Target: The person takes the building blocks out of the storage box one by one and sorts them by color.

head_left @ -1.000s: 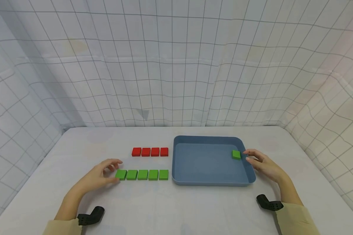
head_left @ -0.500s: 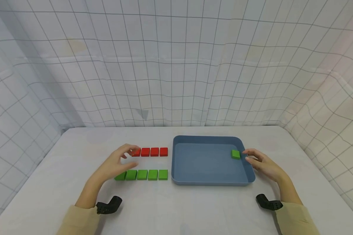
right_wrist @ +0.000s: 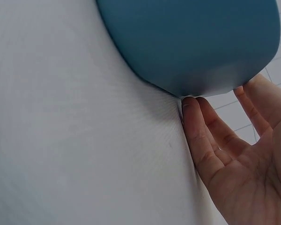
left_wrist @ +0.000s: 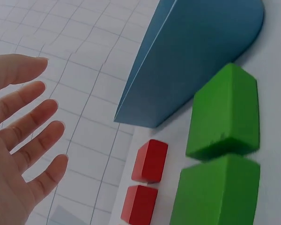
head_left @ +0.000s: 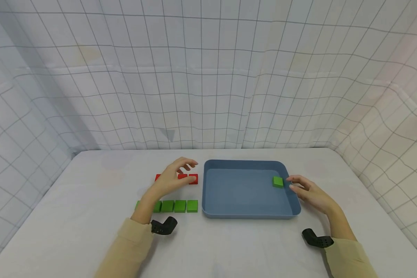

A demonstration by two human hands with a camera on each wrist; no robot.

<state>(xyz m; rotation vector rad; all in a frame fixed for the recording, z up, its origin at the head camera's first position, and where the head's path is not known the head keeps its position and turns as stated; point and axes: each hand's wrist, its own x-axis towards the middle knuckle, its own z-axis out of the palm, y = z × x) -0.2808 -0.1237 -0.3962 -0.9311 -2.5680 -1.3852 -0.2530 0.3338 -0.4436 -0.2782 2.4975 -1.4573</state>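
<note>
My left hand (head_left: 170, 178), fingers apart, is above the row of red blocks and partly covers them; the rightmost red block (head_left: 195, 181) shows by the thumb. In the left wrist view that hand (left_wrist: 11, 126) holds nothing, with red blocks (left_wrist: 150, 161) beyond. Nearer lies a row of several green blocks (head_left: 192, 206), the left ones partly behind my wrist. A blue tray (head_left: 248, 216) stands to the right. At its right rim rests my right hand (head_left: 311, 196), loosely bent fingers against the outer wall. One green block (head_left: 277, 182) lies inside the tray, near those fingers.
A white cloth (head_left: 257, 247) covers the table. Grid-patterned curtains (head_left: 212, 96) hang at the back and both sides. Each wrist carries a black camera mount, one on the left (head_left: 164, 226) and one on the right (head_left: 317, 238).
My left hand has moved right and away from me, from the left end of the green row to above the red row. The right hand, the blocks and the tray stay put.
</note>
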